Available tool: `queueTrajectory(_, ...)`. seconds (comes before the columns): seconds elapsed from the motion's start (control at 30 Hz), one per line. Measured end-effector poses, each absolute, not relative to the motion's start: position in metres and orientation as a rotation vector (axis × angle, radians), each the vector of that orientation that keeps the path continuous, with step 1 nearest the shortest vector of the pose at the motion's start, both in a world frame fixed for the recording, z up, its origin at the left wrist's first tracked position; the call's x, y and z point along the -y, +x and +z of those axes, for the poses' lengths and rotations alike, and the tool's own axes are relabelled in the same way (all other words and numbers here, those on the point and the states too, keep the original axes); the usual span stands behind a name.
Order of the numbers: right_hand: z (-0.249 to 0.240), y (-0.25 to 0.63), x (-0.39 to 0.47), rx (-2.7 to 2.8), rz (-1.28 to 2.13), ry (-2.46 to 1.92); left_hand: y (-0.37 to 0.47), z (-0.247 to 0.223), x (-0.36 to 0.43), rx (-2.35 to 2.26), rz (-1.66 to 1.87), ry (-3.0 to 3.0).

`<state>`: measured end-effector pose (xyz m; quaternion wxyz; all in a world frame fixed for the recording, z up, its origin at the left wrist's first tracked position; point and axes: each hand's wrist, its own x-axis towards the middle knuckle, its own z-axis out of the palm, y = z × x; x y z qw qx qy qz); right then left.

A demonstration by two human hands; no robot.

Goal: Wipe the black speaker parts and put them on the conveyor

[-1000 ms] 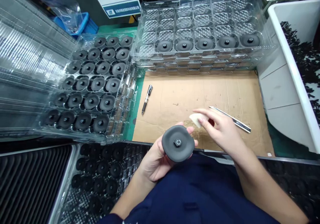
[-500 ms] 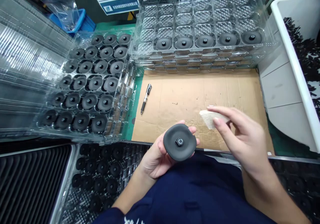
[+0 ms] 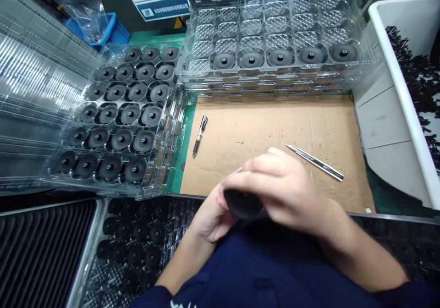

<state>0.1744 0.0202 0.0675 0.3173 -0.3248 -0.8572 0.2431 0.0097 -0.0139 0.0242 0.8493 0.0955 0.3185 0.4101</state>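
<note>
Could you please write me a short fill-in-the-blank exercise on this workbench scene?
1. Of the left hand and right hand, the one covering the upper right of the matte, dark, round disc is the ____.
2. The clear plastic tray behind the flat brown cardboard shows ____ dark tray discs.
3. On the cardboard, the black-and-silver pen lies to the ____ of the slim silver-and-black tool.
4. The large white bin holds many small pieces coloured ____.

Missing words: right; five; left; black.
</note>
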Motion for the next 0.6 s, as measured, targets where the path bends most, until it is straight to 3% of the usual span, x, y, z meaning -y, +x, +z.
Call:
queueTrajectory(0.1, 0.069, 0.172, -0.019, 2.284, 0.51, -1.132, 0.01, 0.025, 0.012, -0.682, 0.86, 0.251)
queueTrajectory(0.23, 0.063, 0.164, -0.024, 2.205, 0.413, -0.855, 0.011, 0.021, 0.012, -0.733, 0.877, 0.301)
queueTrajectory(0.4, 0.033, 0.185, -0.033, 1.959, 0.721, -1.276, 0.003, 0.017, 0.011, -0.711, 0.936, 0.278)
queueTrajectory(0.6, -0.041, 0.196, 0.006, 1.791, 1.038, -1.514, -0.006, 0.015, 0.007, -0.671, 0.965, 0.251)
